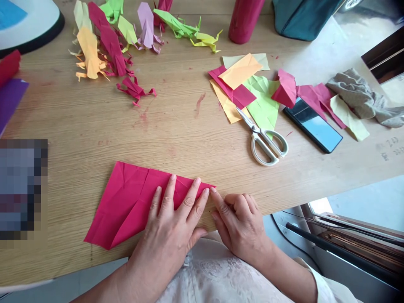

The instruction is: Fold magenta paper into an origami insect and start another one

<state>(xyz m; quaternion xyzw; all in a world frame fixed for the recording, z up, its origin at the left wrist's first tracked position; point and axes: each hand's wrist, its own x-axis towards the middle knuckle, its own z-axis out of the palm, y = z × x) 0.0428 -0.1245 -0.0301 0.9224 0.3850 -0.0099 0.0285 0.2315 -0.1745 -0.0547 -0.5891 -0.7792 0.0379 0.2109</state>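
A sheet of crimson origami paper (132, 189), folded and creased, lies at the table's near edge and narrows to a point on the right. My left hand (176, 214) lies flat across its right half with fingers spread, pressing it down. At the pointed tip, the stretched index finger of my right hand (241, 221) touches the paper beside my left fingertips. Its thumb is apart from that finger, and its other fingers are curled. A loose flap shows along the paper's lower edge. The part under my left palm is hidden.
Several folded paper figures (113, 46) stand at the back left. White-handled scissors (265, 141) lie by paper scraps (260, 94) and a phone (314, 124). A crumpled grey cloth (362, 94), a red bottle (245, 21) and a teal bag (304, 19) are further right.
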